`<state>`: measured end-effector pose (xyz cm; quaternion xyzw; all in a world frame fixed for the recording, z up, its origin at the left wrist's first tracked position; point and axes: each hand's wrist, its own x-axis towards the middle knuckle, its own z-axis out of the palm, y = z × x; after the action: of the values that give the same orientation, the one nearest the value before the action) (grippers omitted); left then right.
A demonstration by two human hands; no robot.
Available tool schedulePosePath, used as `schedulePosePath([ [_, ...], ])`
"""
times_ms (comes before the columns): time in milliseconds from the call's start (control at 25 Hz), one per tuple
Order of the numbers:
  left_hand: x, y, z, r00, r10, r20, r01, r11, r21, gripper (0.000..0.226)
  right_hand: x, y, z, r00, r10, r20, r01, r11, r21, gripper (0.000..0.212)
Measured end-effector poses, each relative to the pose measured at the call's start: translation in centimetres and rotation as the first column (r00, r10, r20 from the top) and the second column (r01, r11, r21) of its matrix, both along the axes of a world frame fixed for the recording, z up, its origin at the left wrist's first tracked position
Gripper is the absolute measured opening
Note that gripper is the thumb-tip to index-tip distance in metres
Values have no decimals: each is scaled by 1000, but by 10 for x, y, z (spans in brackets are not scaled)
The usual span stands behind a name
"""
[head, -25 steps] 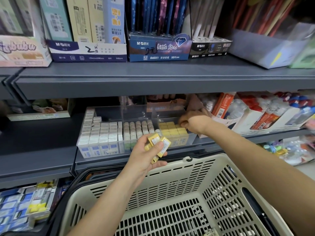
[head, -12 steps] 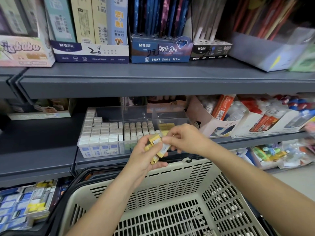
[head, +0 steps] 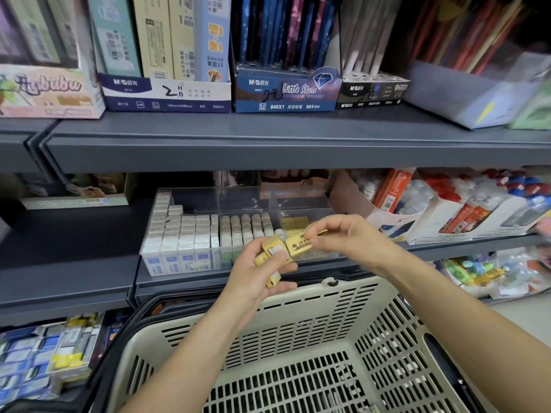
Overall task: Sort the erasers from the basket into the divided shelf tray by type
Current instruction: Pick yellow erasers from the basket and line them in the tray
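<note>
My left hand [head: 262, 274] grips a small bunch of yellow-sleeved erasers [head: 272, 253] above the beige basket [head: 301, 350]. My right hand [head: 343, 236] pinches one yellow eraser [head: 299, 245] at the edge of that bunch, just in front of the clear divided tray [head: 238, 204] on the middle shelf. The tray's left section holds rows of white erasers with blue sleeves [head: 179, 234], the middle section beige ones [head: 244, 226], the right section yellow ones [head: 293, 222]. The basket's visible floor is bare.
An upper shelf edge [head: 268, 150] overhangs the tray, carrying pencil lead boxes [head: 167, 90]. Glue and correction bottles in cardboard displays [head: 447, 207] stand right of the tray. Packs of stationery [head: 44, 359] fill the lower shelf at left. The black basket handle [head: 167, 302] lies along the rim.
My right hand came back from the tray's yellow section to my left hand and took hold of one yellow eraser from the bunch. My left hand stayed nearly still.
</note>
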<state>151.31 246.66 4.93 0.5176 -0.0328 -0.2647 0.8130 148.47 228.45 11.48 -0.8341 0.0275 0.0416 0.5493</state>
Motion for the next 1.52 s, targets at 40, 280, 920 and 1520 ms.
schedulePosePath([
  [40,0,0,0,1000,1,-4,-1,1000,-3,17,0,0,0,1000,-5,10,5,1000,5,20],
  [280,1,0,1,1000,6,-24,-6,1000,-12,16,21,-26,14,966,-204,160,238,942,-238,22],
  [920,2,0,-2,1000,-6,-27,5,1000,-15,19,78,-27,-5,931,-278,237,353,518,-779,34],
  [1520,3,1,-3,1000,-7,-23,7,1000,-7,23,60,-44,-12,963,-139,230,269,510,-817,22],
])
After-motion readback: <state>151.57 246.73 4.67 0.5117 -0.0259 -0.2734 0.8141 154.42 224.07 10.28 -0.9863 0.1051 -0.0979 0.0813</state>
